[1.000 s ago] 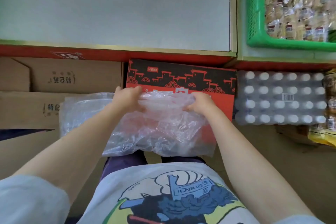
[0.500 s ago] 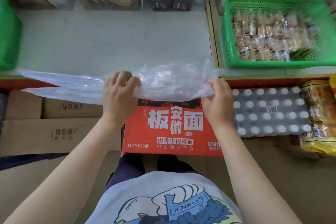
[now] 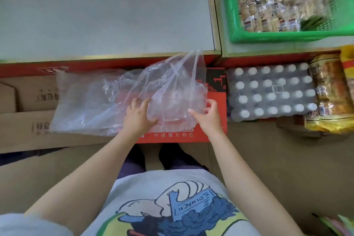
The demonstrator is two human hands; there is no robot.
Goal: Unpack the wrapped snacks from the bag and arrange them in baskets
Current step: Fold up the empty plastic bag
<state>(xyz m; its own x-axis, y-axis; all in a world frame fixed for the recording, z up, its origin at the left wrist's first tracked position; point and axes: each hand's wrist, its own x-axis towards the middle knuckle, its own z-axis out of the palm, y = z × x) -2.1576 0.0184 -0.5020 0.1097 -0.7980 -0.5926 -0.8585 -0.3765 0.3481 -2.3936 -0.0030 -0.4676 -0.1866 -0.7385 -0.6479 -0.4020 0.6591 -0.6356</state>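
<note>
Crinkled clear plastic bag (image 3: 118,99) lowered from shelf edge onto red carton (image 3: 216,101), left hand (image 3: 137,117) fingers pressing it, right hand (image 3: 207,116) fingers pinching film

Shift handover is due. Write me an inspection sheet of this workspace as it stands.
Surface: grey shelf top, bare where visible; cardboard on the floor below.
Job's things: clear plastic bag, looks empty, lying crumpled over the red noodle carton; green basket on the neighbouring shelf, filled with wrapped snacks.
Clutter: shrink-wrapped bottle pack; yellow-wrapped snack packs to its right; brown cardboard boxes on the left.
Grips: left hand has spread fingers on the bag; right hand pinches the bag's edge.
Cables: nothing seen.
Surroundings: red shelf front; person's printed shirt at the bottom.
</note>
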